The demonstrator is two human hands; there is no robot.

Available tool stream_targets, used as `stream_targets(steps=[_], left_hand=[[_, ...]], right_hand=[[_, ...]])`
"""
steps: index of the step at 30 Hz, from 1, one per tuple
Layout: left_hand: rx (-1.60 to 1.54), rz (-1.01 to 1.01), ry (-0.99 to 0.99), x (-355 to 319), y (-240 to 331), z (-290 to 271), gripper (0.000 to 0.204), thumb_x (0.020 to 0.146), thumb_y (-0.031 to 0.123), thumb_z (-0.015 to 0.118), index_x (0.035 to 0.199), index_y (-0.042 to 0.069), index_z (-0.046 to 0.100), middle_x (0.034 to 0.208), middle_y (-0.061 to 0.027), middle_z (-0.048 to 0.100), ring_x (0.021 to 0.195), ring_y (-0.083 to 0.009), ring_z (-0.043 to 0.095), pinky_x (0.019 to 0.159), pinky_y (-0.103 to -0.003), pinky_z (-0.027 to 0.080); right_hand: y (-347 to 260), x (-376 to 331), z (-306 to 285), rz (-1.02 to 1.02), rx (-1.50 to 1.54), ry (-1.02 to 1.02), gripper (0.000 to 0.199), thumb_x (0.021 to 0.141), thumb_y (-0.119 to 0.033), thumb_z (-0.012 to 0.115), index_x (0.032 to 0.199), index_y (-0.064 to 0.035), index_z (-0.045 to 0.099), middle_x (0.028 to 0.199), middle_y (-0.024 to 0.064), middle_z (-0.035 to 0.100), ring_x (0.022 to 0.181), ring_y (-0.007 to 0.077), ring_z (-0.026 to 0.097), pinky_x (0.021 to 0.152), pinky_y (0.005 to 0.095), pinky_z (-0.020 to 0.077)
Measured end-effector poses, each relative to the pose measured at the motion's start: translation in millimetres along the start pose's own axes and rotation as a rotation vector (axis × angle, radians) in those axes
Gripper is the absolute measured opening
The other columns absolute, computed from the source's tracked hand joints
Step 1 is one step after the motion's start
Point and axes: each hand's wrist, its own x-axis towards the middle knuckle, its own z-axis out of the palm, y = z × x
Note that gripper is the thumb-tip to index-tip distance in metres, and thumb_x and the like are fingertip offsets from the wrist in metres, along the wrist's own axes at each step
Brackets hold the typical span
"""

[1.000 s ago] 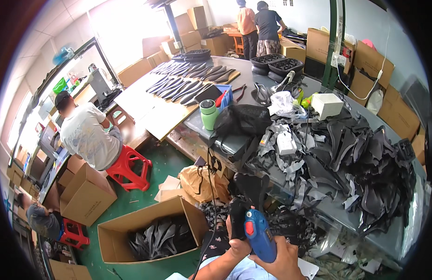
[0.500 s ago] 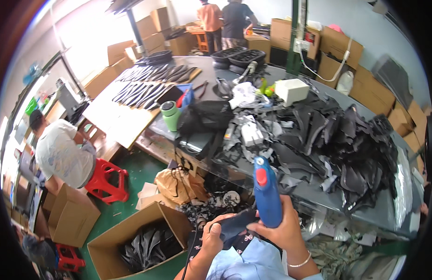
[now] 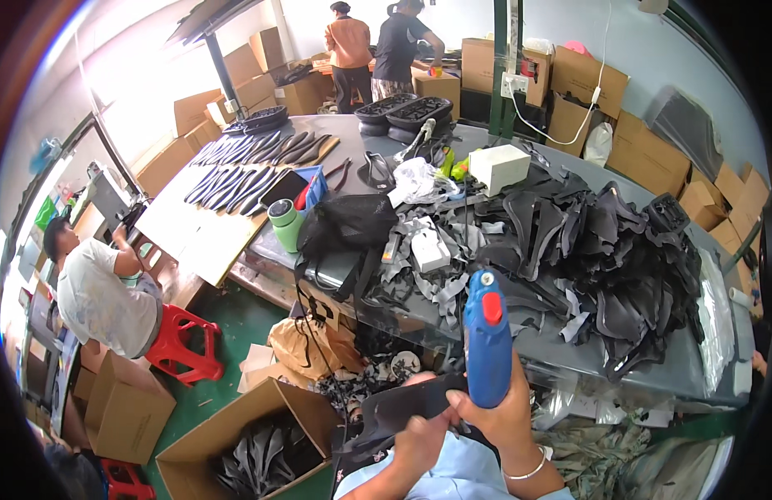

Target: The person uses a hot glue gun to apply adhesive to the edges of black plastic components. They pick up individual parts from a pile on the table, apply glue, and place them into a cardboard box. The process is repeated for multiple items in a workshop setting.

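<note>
My right hand is wrapped round a blue handheld power tool with a red button, held upright. Its thumb reaches toward the end of a dark flat flexible piece in front of my body. My left hand, slightly blurred, grips that piece from the near side. Beyond the tool, the grey table carries a big heap of similar black and grey cut pieces. Grey scraps lie nearest the tool, around a small white box.
An open cardboard box with black pieces stands at lower left, beside a brown paper bag. On the table are a green bottle, a black bag and rows of dark pieces. A person sits left; two stand far back.
My left hand has shifted right along the dark piece, closer to my right hand. The blue tool has moved slightly right. The whole view has shifted a little; the seated person has raised an arm.
</note>
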Motion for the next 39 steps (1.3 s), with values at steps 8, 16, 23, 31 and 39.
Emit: stream_targets(steps=[8, 16, 23, 31, 39], left_hand=[[-0.044, 0.272, 0.046, 37, 40, -9, 0.046, 0.092, 0.047, 0.043, 0.121, 0.01, 0.045, 0.12, -0.0127, 0.053, 0.113, -0.0291, 0.051, 0.096, -0.04, 0.043], [0.007, 0.502, 0.157, 38, 52, -12, 0.052, 0.088, 0.051, 0.048, 0.122, 0.013, 0.042, 0.123, -0.0144, 0.05, 0.117, -0.0273, 0.047, 0.095, -0.036, 0.044], [0.16, 0.535, 0.143, 30, 48, -24, 0.048, 0.087, 0.045, 0.056, 0.118, 0.01, 0.045, 0.117, -0.0161, 0.053, 0.11, -0.0271, 0.053, 0.095, -0.037, 0.042], [0.079, 0.213, 0.151, 24, 89, -21, 0.041, 0.089, 0.029, 0.055, 0.113, -0.004, 0.049, 0.111, -0.0236, 0.057, 0.107, -0.0339, 0.055, 0.093, -0.043, 0.044], [0.222, 0.219, 0.183, 23, 100, -20, 0.032, 0.087, 0.018, 0.055, 0.109, -0.004, 0.052, 0.105, -0.0191, 0.059, 0.099, -0.0276, 0.059, 0.09, -0.04, 0.046]], right_hand=[[24, -27, -1, -0.09, -0.445, -0.163, 0.066, 0.062, -0.038, 0.083, 0.099, 0.0019, 0.045, 0.07, 0.014, 0.062, 0.062, 0.0285, 0.066, 0.057, 0.0365, 0.0524], [12, -51, 16, -0.207, -0.559, -0.257, 0.065, 0.062, -0.038, 0.081, 0.104, -0.0009, 0.048, 0.072, 0.0188, 0.061, 0.063, 0.0352, 0.062, 0.056, 0.04, 0.0503], [10, -49, 17, -0.268, -0.56, -0.285, 0.067, 0.062, -0.039, 0.081, 0.105, -0.0005, 0.047, 0.071, 0.0184, 0.06, 0.063, 0.0351, 0.062, 0.055, 0.0403, 0.0498], [18, -46, 2, -0.269, -0.632, -0.319, 0.064, 0.06, -0.039, 0.083, 0.096, 0.001, 0.048, 0.066, 0.0129, 0.059, 0.058, 0.0288, 0.062, 0.053, 0.0365, 0.0491], [24, -44, -4, -0.365, -0.714, -0.402, 0.059, 0.063, -0.038, 0.081, 0.093, 0.0019, 0.049, 0.063, 0.0098, 0.058, 0.052, 0.0251, 0.059, 0.05, 0.034, 0.0473]])
